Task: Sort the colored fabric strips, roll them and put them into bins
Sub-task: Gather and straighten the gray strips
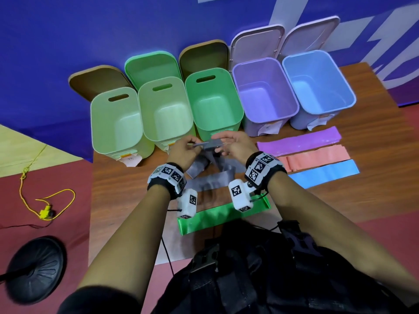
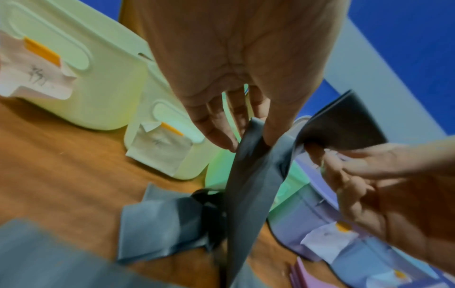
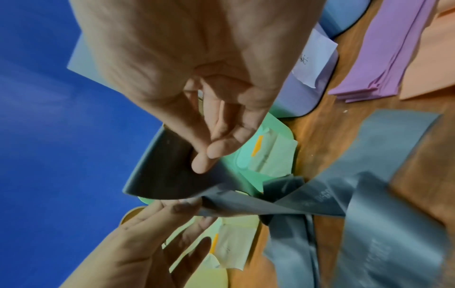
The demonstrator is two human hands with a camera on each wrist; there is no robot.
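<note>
A grey fabric strip [image 1: 214, 145] is lifted at one end in front of the green bins. The rest of it trails twisted onto the table [image 1: 208, 182]. My left hand [image 1: 194, 144] pinches the strip's left side, seen close between its fingertips [image 2: 268, 134] in the left wrist view. My right hand [image 1: 221, 148] pinches the folded end; thumb and fingertips [image 3: 204, 161] press on the dark fold of the grey strip [image 3: 167, 175]. Purple [image 1: 299, 143], salmon [image 1: 317, 158], blue [image 1: 324, 173] and green [image 1: 222, 214] strips lie flat.
Several open bins stand in a row behind the hands: two pale green [image 1: 115, 123] [image 1: 166, 109], one green [image 1: 214, 103], one purple [image 1: 264, 91], one blue [image 1: 317, 80], with lids leaning on the blue wall. The wooden table [image 1: 127, 189] ends left, where a yellow cord lies on the floor.
</note>
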